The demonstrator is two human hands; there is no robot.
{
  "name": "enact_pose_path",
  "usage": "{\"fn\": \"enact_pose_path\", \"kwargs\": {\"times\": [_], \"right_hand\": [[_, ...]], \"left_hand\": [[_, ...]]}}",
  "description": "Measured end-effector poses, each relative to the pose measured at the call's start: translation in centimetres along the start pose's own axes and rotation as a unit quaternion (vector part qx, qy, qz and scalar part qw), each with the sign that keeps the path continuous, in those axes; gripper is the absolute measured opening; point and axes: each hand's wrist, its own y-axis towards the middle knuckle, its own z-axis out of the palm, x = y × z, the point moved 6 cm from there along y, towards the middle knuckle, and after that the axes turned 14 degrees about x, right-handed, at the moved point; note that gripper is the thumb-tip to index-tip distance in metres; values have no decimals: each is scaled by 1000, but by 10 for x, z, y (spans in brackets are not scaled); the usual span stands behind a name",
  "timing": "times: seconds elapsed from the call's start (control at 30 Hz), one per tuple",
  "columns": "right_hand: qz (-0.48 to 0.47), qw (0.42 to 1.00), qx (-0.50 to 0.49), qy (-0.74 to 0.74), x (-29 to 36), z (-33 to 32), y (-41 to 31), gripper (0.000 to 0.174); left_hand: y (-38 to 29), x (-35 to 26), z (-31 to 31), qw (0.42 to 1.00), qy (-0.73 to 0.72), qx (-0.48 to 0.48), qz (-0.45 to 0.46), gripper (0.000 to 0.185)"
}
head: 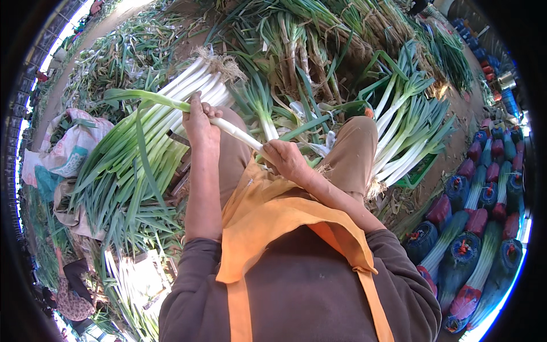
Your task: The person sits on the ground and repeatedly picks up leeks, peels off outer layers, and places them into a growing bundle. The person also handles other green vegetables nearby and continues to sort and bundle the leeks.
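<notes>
My left hand (201, 122) grips a long green onion (237, 133) where its white shank turns green. My right hand (288, 158) is closed around the same stalk's white lower end, above the orange apron on my lap. The stalk slants across my knees, its leaves trailing to the left. Beside my left forearm lies a large pile of peeled green onions (171, 115), roots pointing up and away. Another pile of green onions (395, 128) rests by my right knee, partly over a green plastic crate (416, 173). Unpeeled stalks (295, 55) stand in front.
Stripped leaves (115, 64) litter the ground ahead and left. A printed woven sack (74, 137) lies at the left. Wrapped, bundled green onions (463, 248) are stacked at the right. Another person (72, 295) is at the lower left, near more green onions (128, 282).
</notes>
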Motion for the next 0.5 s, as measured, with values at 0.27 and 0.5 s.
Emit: {"fn": "enact_pose_path", "kwargs": {"times": [0.27,0.5], "right_hand": [[55,973,108,195,7,13,-8,33],[-20,973,159,-164,-2,-33,-32,21]], "left_hand": [[3,-4,5,975,-171,124,-63,14],[-2,-76,-37,978,-184,48,91,16]]}}
